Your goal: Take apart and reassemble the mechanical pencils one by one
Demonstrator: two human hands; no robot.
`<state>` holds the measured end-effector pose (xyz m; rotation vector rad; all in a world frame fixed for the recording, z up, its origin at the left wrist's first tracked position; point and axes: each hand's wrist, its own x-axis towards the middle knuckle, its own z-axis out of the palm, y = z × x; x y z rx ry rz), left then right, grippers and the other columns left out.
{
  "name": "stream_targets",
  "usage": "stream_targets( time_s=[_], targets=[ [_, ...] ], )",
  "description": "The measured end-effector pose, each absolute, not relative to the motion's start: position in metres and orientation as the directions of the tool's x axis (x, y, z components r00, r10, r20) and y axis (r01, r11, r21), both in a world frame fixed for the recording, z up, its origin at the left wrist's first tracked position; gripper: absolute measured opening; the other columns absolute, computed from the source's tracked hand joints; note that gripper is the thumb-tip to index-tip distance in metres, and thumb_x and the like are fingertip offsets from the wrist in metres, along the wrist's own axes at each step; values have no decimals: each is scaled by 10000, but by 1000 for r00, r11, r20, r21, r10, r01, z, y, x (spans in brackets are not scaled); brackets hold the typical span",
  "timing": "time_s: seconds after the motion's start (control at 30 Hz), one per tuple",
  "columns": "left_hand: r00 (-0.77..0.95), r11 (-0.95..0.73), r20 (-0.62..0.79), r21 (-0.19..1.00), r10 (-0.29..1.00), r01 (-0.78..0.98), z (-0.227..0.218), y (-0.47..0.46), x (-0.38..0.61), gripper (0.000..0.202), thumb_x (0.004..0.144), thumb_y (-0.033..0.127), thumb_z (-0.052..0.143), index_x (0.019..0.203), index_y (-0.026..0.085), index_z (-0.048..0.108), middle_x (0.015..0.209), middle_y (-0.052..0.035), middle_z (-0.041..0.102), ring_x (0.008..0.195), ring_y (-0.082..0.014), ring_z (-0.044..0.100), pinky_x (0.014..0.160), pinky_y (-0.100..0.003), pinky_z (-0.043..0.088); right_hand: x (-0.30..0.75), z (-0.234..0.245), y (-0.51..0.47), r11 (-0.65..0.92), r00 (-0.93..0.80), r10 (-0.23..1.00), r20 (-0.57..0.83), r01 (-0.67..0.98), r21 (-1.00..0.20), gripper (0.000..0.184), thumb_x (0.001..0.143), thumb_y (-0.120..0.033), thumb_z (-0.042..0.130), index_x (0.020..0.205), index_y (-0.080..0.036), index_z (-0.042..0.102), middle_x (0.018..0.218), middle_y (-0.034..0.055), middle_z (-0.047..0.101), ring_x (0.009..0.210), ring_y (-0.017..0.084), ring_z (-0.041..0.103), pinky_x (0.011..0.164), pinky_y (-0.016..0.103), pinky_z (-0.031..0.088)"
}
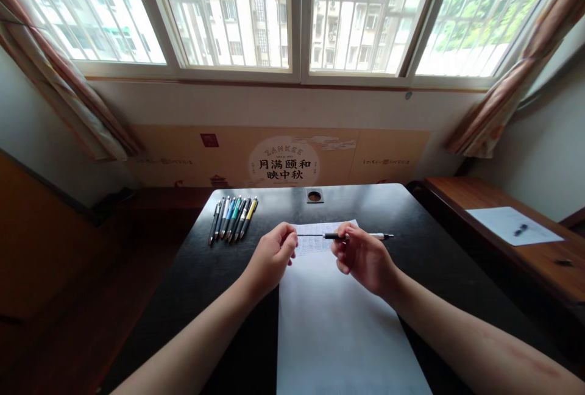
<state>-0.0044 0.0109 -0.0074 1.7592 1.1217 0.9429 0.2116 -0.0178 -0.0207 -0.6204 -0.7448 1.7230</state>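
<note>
My right hand (363,258) grips a pen barrel (365,236) with a black grip and pale body, held level above a white sheet of paper (338,322). A thin refill (311,235) sticks out of the barrel to the left. My left hand (272,255) pinches the refill's left end between thumb and fingers. Both hands hover over the far part of the sheet, where small print shows. A row of several pens (232,218) with black, blue, green and yellow bodies lies on the table to the left of my left hand.
The dark table (425,249) has a small round grommet hole (314,195) near its far edge. A printed cardboard panel (283,160) leans against the wall under the window. A wooden side desk (525,255) at the right carries a sheet of paper (514,225).
</note>
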Motion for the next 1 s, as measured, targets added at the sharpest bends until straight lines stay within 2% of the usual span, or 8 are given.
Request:
stream_targets(
  time_s=[0.13,0.23,0.37,0.47,0.53,0.6,0.73,1.0],
  targets=[
    [261,-254,172,912,950,323,-10,19,-9,229,931,366,418,789,200,487,639,31,527,558,-133,517,542,-253,443,221,-19,-10,-102,-117,993,-31,-669,-736,247,810,-439,742,769,-210,657,642,-9,549,552,126,495,409,195,420],
    [241,-279,198,886,950,370,-12,24,-13,240,944,367,407,780,205,472,610,46,504,540,-130,508,553,-257,420,228,-20,-2,-36,-1,999,-46,-654,-756,293,848,-504,710,876,-213,695,708,5,604,577,133,540,420,206,440],
    [292,-298,186,863,938,408,-12,26,-17,243,937,368,396,761,210,450,599,55,479,525,-128,499,549,-258,406,231,-24,3,37,71,997,0,-515,-857,461,866,-642,649,1057,-225,691,889,63,708,690,178,636,449,232,495],
    [363,-313,153,843,919,437,-10,25,-17,249,930,382,385,759,211,448,618,48,485,531,-134,503,541,-261,407,227,-29,1,123,49,992,113,-353,-927,500,877,-678,608,1041,-211,675,953,98,728,752,219,686,459,260,530],
    [389,-339,154,815,908,469,-8,23,-17,252,926,381,378,750,213,445,625,39,489,549,-144,510,538,-264,400,223,-31,-3,188,12,982,191,-246,-951,438,885,-631,633,1001,-211,664,979,101,723,813,244,706,482,281,562],
    [402,-367,165,785,900,500,-6,22,-16,250,924,371,372,742,215,444,630,30,497,576,-155,516,545,-268,393,219,-31,-7,249,-41,965,257,-147,-957,326,860,-521,723,962,-219,653,1029,85,705,874,248,706,553,313,606],
    [407,-388,176,756,896,527,-3,21,-15,253,926,365,361,748,215,458,633,19,513,617,-171,523,565,-275,390,214,-30,-16,310,-122,941,314,-48,-949,193,826,-323,789,876,-223,632,981,22,671,766,179,698,703,341,615],
    [371,-391,196,717,908,577,-4,25,-19,255,930,354,369,733,220,458,625,18,517,629,-179,536,571,-274,386,216,-31,-15,317,-98,945,313,31,-948,165,847,-272,740,808,-218,589,861,13,678,785,196,695,739,331,555]
  ],
)
